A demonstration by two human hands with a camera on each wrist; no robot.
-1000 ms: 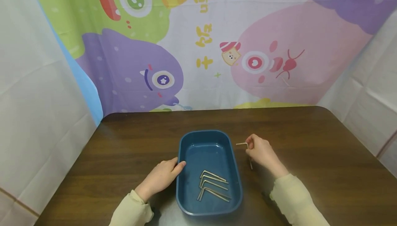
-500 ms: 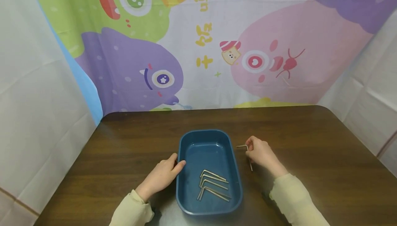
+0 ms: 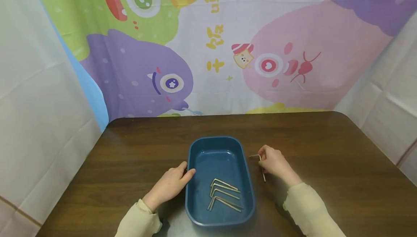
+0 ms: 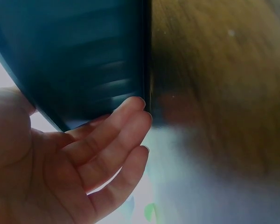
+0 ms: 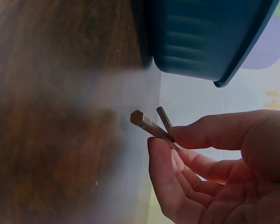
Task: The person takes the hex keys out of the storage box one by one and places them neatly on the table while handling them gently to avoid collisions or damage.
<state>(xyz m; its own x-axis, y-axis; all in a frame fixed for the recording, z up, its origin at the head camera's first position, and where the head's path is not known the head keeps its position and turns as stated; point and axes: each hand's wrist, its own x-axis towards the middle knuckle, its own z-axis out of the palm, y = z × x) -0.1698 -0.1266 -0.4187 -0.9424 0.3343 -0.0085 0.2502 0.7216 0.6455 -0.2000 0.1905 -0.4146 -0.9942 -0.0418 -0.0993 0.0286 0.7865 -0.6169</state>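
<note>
In the head view my left hand (image 3: 169, 184) grips the left side of a deep blue tray (image 3: 215, 163), thumb hooked over the rim. The left wrist view has its fingers (image 4: 114, 154) against the tray's outer wall. Right of the tray, my right hand (image 3: 277, 163) pinches an L-shaped hex key (image 3: 264, 174) near its bend between thumb and fingers. The short arm of that key points toward the tray, the long arm toward the person. Its six-sided end (image 5: 137, 117) faces the right wrist camera. Several similar hex keys (image 3: 226, 183) lie in the tray's near half.
A dark brown wooden table (image 3: 137, 146) carries the tray. Behind it hangs a cloth with cartoon monsters (image 3: 218, 92), and pale sheets (image 3: 42, 128) close off both sides.
My right hand has shifted slightly toward the person, bringing the hex key with it. The left hand, the tray and the keys inside have stayed put.
</note>
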